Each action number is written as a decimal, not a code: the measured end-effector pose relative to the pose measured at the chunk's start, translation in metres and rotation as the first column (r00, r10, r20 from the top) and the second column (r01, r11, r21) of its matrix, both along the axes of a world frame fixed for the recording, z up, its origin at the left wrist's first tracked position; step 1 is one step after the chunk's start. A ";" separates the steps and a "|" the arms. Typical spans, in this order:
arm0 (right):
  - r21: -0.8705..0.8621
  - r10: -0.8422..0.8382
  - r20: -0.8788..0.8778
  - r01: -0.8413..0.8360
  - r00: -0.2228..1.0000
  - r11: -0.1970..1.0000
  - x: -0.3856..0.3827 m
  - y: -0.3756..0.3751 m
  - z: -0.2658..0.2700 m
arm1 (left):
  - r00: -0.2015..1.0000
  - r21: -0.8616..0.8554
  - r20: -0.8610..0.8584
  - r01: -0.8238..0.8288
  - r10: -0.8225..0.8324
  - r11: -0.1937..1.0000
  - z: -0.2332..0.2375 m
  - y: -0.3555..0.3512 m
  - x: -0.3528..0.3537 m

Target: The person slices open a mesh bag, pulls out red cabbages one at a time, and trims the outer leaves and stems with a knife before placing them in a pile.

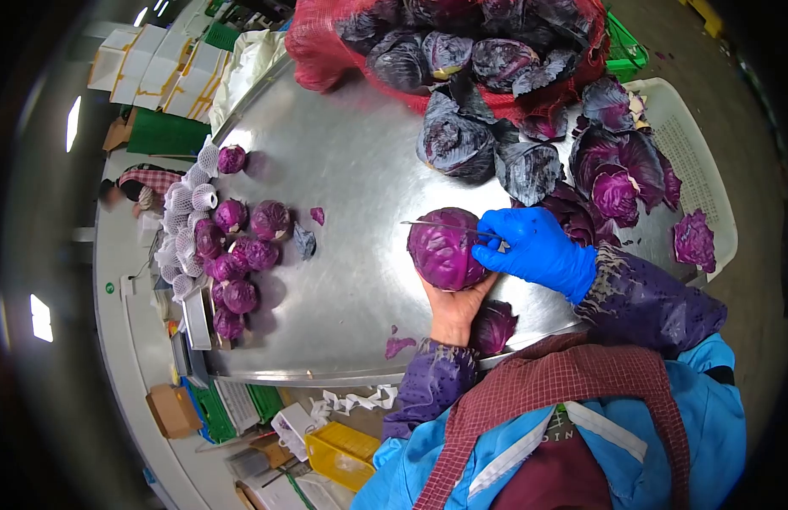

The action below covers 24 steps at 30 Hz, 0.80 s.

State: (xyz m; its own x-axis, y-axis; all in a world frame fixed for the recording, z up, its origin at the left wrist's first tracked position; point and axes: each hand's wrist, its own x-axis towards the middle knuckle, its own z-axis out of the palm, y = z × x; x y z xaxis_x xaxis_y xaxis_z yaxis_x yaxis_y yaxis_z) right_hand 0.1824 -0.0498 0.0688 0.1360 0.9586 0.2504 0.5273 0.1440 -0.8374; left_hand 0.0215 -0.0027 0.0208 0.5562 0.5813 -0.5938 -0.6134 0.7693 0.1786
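Note:
A peeled red cabbage [447,255] rests in my bare left hand [456,308], whose fingers curl beneath it over the steel table [351,221]. My right hand [534,251], in a blue glove, grips a thin knife [441,227] whose blade lies across the top of the cabbage. Beside my left wrist lies a loose purple cabbage leaf [493,328]. Stripped outer leaves [572,212] are heaped just beyond the gloved hand. Two dark, unpeeled cabbages [455,144] sit farther up the table.
A red mesh sack [326,51] full of dark cabbages stands at the far end. Several small trimmed cabbages [241,255] are grouped at the left near white foam nets [180,204]. At the right a pale crate [696,153] borders the leaf heap. A person [147,183] is in the left background.

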 end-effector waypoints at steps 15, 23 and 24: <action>0.044 0.011 -0.280 0.001 0.960 0.999 0.001 -0.010 -0.003 | 0.844 -0.342 0.484 -0.059 0.230 0.938 -0.032 0.002 0.008; -0.306 -0.006 -0.319 -0.097 0.948 0.947 -0.006 -0.028 -0.077 | 0.782 -0.085 0.453 -0.439 0.428 0.894 -0.015 0.078 -0.022; -0.421 -0.026 -0.338 -0.127 0.941 0.898 -0.004 -0.034 -0.085 | 0.797 0.055 0.486 -0.436 0.358 0.898 -0.018 0.092 -0.024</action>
State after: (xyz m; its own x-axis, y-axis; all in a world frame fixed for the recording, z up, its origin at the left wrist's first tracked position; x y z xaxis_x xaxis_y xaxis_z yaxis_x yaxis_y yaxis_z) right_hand 0.1785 -0.0839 -0.0163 0.0852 0.9673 -0.2390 0.2144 -0.2520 -0.9437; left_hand -0.0024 0.0895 0.0025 0.4374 0.8731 -0.2152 -0.8993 0.4258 -0.1002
